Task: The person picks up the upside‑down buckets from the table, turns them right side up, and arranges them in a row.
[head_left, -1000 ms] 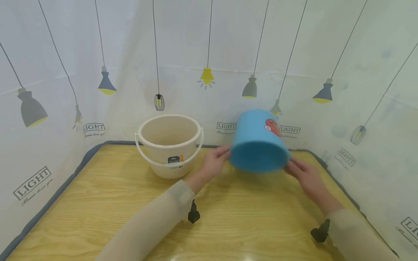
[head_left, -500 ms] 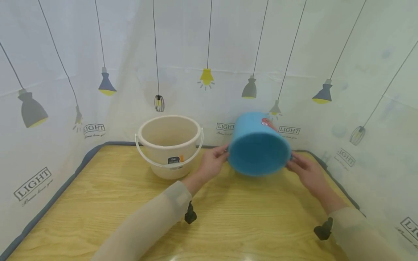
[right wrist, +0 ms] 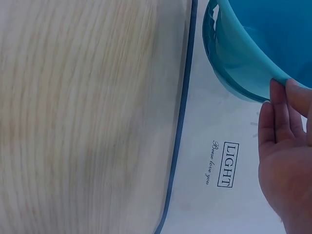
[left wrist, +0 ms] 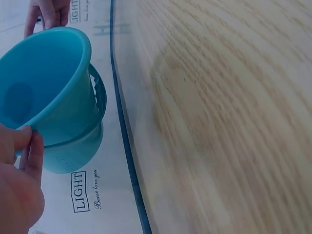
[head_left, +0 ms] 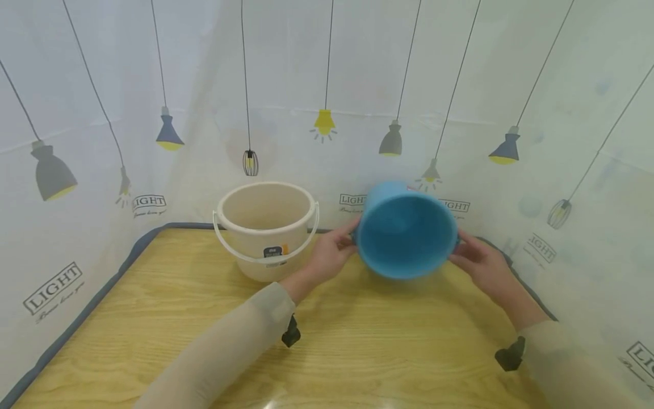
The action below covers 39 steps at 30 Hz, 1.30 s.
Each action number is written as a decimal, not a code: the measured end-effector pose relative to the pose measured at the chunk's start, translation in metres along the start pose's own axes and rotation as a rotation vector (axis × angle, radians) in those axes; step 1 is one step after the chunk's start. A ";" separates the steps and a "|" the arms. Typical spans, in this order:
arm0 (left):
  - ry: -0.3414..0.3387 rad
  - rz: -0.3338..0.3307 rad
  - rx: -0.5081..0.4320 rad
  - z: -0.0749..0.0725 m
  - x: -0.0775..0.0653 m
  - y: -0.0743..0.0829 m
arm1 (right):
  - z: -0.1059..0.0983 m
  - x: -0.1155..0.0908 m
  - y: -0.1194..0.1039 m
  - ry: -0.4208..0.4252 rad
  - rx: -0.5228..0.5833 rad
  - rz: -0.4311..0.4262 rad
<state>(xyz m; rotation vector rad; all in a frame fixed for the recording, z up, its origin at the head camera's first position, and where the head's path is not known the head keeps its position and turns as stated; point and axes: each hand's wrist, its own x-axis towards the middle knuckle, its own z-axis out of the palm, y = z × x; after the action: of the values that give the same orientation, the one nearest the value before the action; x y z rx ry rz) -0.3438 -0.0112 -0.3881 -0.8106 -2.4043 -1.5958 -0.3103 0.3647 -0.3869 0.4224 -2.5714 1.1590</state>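
A blue bucket [head_left: 406,236] is held up off the table between both hands, tipped so its mouth faces me. My left hand [head_left: 331,253] pinches its rim on the left side. On the opposite side, my right hand [head_left: 482,262] grips the rim between thumb and fingers. In the left wrist view the bucket's inside [left wrist: 39,73] shows, and a handle [left wrist: 99,90] hangs along its underside. The right wrist view has the right thumb over the rim [right wrist: 258,56] and the fingers beneath. A beige bucket [head_left: 263,244] stands upright on the table, left of the left hand.
The wood-grain table [head_left: 327,341] spreads below both arms. A white sheet [head_left: 286,68] printed with lamps hangs round its back and sides, with a dark blue edge [head_left: 122,261] along the table. The beige bucket's white handle [head_left: 260,258] hangs down in front.
The blue bucket has tilted further, its mouth swinging up toward me, so more of its inside shows and its red label is mostly hidden. Both hands still hold the rim. The beige bucket stays put.
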 end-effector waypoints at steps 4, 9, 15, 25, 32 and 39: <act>-0.016 0.009 -0.005 -0.004 0.000 0.002 | -0.002 0.002 -0.001 -0.010 -0.016 -0.010; -0.020 0.043 0.001 -0.010 0.002 0.002 | -0.009 0.006 0.000 -0.066 0.038 -0.011; -0.047 0.034 -0.048 -0.014 0.004 0.001 | -0.019 0.009 -0.001 -0.111 0.076 -0.011; -0.112 0.019 -0.228 -0.015 0.007 0.003 | -0.026 0.009 -0.001 -0.102 0.129 0.011; -0.101 0.063 -0.262 -0.015 0.006 0.004 | -0.034 0.011 -0.008 -0.109 0.035 0.033; -0.089 0.069 -0.263 -0.015 0.006 0.004 | -0.032 0.013 -0.012 -0.131 0.072 0.071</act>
<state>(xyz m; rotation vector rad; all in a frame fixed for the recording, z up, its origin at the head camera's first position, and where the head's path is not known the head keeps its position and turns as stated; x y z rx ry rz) -0.3495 -0.0210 -0.3766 -1.0166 -2.2239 -1.9120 -0.3127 0.3791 -0.3536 0.4404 -2.6818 1.2915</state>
